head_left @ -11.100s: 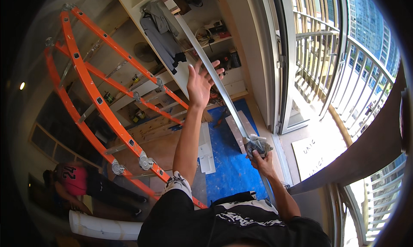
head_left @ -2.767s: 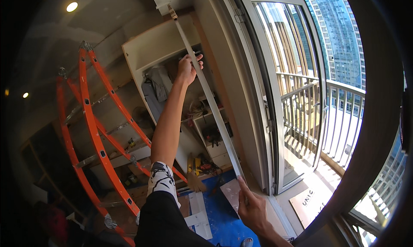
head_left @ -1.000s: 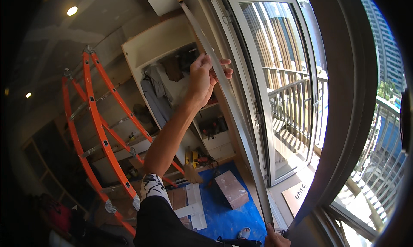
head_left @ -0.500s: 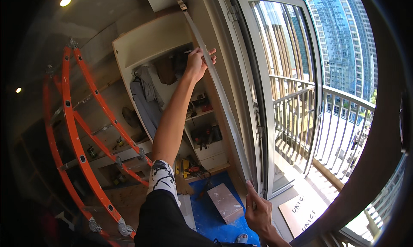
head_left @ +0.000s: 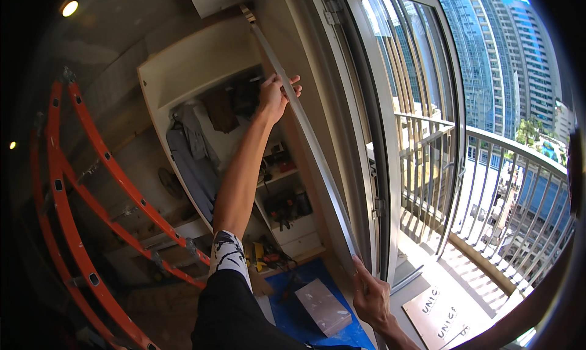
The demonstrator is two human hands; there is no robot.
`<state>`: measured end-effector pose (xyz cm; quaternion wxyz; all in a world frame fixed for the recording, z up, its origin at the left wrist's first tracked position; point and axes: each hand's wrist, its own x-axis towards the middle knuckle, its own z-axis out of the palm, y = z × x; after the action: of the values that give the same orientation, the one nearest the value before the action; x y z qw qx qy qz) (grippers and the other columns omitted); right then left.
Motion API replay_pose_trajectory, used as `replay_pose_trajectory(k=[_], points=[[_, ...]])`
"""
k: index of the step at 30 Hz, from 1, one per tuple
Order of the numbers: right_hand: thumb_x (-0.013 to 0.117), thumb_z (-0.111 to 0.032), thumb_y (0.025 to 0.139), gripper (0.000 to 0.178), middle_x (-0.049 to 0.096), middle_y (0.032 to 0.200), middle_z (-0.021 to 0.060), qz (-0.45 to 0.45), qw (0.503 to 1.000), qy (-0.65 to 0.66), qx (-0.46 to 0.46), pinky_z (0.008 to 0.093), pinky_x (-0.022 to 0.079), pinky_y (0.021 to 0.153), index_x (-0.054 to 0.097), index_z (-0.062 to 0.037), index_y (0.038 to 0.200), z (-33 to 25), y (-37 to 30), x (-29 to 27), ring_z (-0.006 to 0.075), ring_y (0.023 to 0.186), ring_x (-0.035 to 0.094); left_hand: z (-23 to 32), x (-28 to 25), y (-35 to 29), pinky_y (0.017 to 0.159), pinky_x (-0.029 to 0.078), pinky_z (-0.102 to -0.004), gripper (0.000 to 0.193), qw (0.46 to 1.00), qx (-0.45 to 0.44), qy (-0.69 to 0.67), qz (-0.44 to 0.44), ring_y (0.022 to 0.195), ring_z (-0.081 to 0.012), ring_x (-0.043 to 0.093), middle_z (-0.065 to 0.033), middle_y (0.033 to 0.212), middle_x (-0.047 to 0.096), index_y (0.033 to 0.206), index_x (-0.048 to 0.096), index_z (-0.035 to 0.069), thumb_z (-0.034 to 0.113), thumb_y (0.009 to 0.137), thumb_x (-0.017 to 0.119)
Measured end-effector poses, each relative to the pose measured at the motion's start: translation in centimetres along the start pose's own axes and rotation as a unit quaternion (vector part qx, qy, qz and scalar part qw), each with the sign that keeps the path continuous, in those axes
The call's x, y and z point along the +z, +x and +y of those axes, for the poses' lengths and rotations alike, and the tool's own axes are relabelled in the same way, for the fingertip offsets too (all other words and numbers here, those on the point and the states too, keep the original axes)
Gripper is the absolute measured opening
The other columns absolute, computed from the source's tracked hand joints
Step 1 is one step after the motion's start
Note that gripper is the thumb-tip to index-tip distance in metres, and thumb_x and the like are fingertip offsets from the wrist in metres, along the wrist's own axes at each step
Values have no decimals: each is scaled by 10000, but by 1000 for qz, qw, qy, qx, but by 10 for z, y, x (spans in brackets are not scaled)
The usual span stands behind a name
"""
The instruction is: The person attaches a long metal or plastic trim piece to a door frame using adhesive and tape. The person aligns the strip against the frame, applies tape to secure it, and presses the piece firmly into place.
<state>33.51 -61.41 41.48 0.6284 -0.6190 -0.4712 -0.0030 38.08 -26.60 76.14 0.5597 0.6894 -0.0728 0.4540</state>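
Beside the open balcony door [head_left: 390, 136], a long grey strip [head_left: 311, 148] leans along the frame. The left hand [head_left: 276, 97] is closed around its upper part, the right hand [head_left: 371, 296] pinches its lower end. If either grip loosens, I think the strip could tip onto the orange ladder [head_left: 91, 216].

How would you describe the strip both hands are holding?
Beside the open glazed balcony door and in front of the open shelf cabinet, a long thin pale grey strip runs steeply upward. The left hand grips it high, the right hand low.
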Motion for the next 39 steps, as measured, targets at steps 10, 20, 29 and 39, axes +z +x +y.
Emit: replay_pose_trajectory(k=[10, 20, 29, 39], points=[[554, 25, 874, 325, 469, 590, 111, 83, 996, -4, -44, 349, 363, 460, 629, -6, 1189, 35, -162, -79, 189, 469, 441, 48, 140, -160, 822, 578, -411, 261, 997, -6, 19, -72, 923, -328, 679, -241, 1141, 597, 1142, 425, 1, 189, 1043, 273], [541, -10, 894, 269, 469, 615, 130, 0, 998, -25, 58, 352, 369, 475, 634, -14, 1147, -16, -336, -202, 218, 499, 459, 105, 246, -305, 781, 594, -377, 354, 996, -25, 41, -73, 877, -302, 690, -235, 1116, 598, 1314, 362, 0, 221, 1048, 282], [565, 26, 852, 469, 574, 586, 169, -24, 994, -95, 38, 340, 447, 518, 561, -75, 1311, -31, -333, -218, 260, 489, 592, 86, 245, -292, 768, 585, -380, 415, 994, -92, -19, -50, 851, -302, 681, -248, 1111, 598, 1414, 261, 8, 190, 1043, 299], [572, -33, 893, 455, 578, 641, 234, 8, 1000, -6, 7, 370, 469, 545, 537, -107, 1340, -19, -166, -149, 328, 540, 618, 15, 145, -134, 718, 585, -407, 167, 996, -84, 6, 9, 774, -312, 666, -271, 1082, 611, 964, 395, 3, 125, 1026, 299]])
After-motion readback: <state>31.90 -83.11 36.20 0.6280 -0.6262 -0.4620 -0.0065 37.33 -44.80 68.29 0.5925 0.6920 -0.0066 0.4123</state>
